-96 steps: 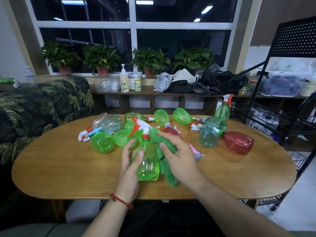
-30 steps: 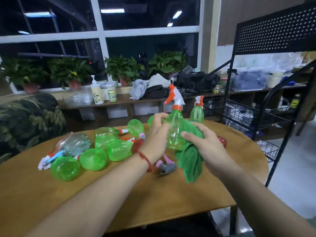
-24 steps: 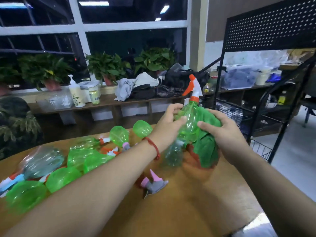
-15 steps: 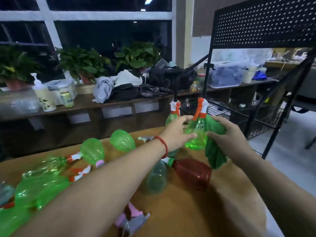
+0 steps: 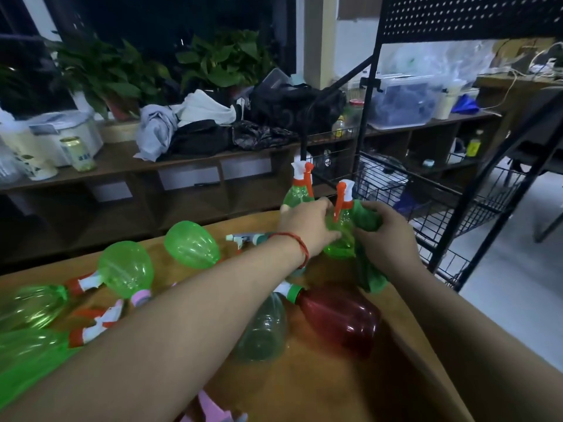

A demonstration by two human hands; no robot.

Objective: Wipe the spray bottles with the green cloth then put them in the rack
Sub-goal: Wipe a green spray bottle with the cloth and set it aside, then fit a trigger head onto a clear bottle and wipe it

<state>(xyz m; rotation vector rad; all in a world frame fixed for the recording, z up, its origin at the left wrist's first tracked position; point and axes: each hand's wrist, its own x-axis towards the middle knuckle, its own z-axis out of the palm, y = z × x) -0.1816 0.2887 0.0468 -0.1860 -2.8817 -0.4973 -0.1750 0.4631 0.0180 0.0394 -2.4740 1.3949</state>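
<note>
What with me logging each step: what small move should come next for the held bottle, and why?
Probably carry the green spray bottle rightward onto the rack. The left hand grips it upright above the far edge of the table, the right hand holds the green cloth against its side, and the rack stands just beyond.

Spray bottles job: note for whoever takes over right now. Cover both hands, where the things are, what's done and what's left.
Left hand: grips the green spray bottle, upright, at the table's far end by the rack.
Right hand: holds the green cloth against that bottle's side.
Second green bottle: upright just behind the left hand.
Done: no spray bottle shows in the rack.
Left: finish this wipe, rack it, then the red bottle and the others lying on the table.
</note>
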